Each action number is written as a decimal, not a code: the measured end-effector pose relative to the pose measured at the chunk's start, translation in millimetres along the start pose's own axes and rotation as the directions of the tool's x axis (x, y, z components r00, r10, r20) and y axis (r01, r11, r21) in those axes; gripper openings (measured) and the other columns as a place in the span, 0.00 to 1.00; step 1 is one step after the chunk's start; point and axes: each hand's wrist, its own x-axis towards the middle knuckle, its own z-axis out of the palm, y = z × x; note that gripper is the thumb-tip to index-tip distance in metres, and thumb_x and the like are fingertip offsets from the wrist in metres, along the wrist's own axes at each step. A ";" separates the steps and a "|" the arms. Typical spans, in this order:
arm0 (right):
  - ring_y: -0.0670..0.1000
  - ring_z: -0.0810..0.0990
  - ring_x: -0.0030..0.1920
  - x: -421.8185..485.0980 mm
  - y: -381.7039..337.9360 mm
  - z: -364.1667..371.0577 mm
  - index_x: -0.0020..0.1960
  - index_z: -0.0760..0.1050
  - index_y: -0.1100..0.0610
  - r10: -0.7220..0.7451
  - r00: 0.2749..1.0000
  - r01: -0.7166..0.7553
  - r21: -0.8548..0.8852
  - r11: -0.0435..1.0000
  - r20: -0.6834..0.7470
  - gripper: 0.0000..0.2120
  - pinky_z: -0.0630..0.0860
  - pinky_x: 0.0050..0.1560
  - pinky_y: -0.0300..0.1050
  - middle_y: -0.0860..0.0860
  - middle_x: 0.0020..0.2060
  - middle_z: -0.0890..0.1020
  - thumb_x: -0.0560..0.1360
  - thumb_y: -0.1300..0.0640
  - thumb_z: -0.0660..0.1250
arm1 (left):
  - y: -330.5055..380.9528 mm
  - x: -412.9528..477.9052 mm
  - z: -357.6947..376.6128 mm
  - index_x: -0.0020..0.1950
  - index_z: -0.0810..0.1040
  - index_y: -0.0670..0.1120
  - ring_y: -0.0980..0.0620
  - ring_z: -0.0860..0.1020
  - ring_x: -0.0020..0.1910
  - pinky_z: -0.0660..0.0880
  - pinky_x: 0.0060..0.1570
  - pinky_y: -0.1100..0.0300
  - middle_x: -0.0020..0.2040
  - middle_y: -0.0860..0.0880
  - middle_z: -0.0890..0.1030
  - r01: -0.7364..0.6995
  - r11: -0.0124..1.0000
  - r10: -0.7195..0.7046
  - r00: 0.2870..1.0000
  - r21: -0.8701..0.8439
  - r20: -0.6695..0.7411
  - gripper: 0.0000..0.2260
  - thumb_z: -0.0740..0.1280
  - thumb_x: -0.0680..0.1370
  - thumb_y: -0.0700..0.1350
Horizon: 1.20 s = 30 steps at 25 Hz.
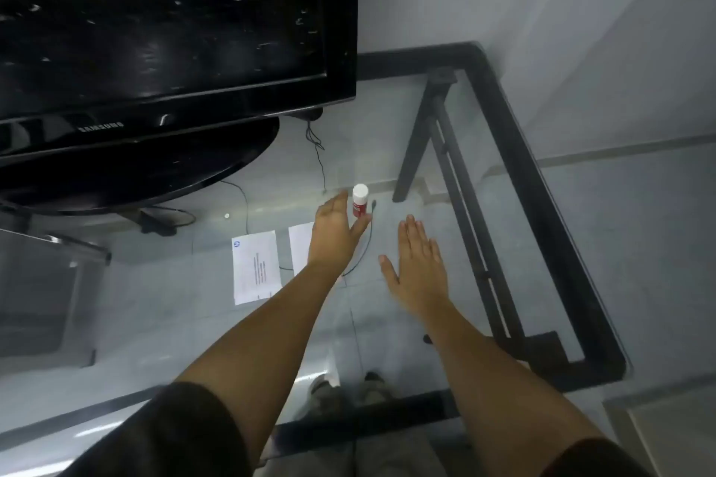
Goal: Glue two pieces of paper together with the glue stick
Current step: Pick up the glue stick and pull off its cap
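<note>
A red glue stick with a white cap stands upright on the glass table. My left hand is open right beside it, fingers and thumb on either side of its base, not closed around it. A printed sheet of paper lies flat to the left. A second, blank white paper lies next to it, partly hidden under my left wrist. My right hand hovers flat and open to the right of the glue stick, holding nothing.
A large black television on an oval base stands at the back left. Thin cables run across the glass near the glue stick. The table's black metal frame borders the right and near sides. Feet show through the glass below.
</note>
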 end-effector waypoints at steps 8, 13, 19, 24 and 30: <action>0.50 0.38 0.75 0.7 2.8 2.4 0.75 0.37 0.55 0.001 1.000 -0.001 -0.034 0.999 -0.007 0.33 0.34 0.70 0.46 0.52 0.76 0.42 0.77 0.38 0.42 | 3.6 6.4 -2.8 0.56 0.73 0.38 0.43 0.77 0.47 0.71 0.44 0.59 0.49 0.40 0.79 -0.023 0.995 0.025 0.999 -0.094 0.026 0.13 0.64 0.78 0.47; 0.54 0.62 0.71 9.4 -4.2 -21.4 0.70 0.65 0.57 0.133 0.987 -0.086 0.410 0.908 -0.088 0.22 0.58 0.70 0.47 0.53 0.71 0.66 0.80 0.47 0.53 | -8.3 -9.3 -14.5 0.53 0.76 0.41 0.50 0.71 0.37 0.64 0.34 0.66 0.42 0.47 0.73 -0.129 0.990 0.132 0.990 -0.056 0.055 0.13 0.65 0.77 0.49; 0.42 0.77 0.54 40.3 -20.7 -80.3 0.58 0.76 0.48 0.068 0.982 -0.185 0.861 0.474 0.174 0.16 0.68 0.51 0.35 0.44 0.53 0.79 0.74 0.42 0.62 | -10.8 -12.0 -17.9 0.57 0.78 0.40 0.53 0.69 0.35 0.62 0.33 0.68 0.40 0.48 0.71 -0.184 0.982 0.187 0.974 -0.038 0.127 0.15 0.65 0.77 0.49; 0.45 0.80 0.51 52.0 -21.6 -86.2 0.56 0.79 0.55 -0.035 0.994 -0.068 0.838 0.541 0.103 0.11 0.74 0.54 0.37 0.50 0.51 0.82 0.74 0.55 0.68 | -10.5 -12.7 -17.3 0.56 0.78 0.40 0.54 0.68 0.34 0.60 0.33 0.69 0.39 0.49 0.70 -0.192 0.981 0.195 0.970 -0.034 0.147 0.15 0.65 0.77 0.50; 0.44 0.76 0.49 87.2 -16.2 -98.7 0.62 0.75 0.55 0.033 0.986 0.081 0.643 0.761 -0.163 0.17 0.72 0.48 0.31 0.52 0.54 0.79 0.74 0.56 0.68 | -32.0 -23.7 -17.8 0.57 0.77 0.41 0.52 0.71 0.38 0.63 0.37 0.66 0.41 0.48 0.72 -0.104 0.994 0.106 0.987 -0.016 0.122 0.17 0.64 0.77 0.53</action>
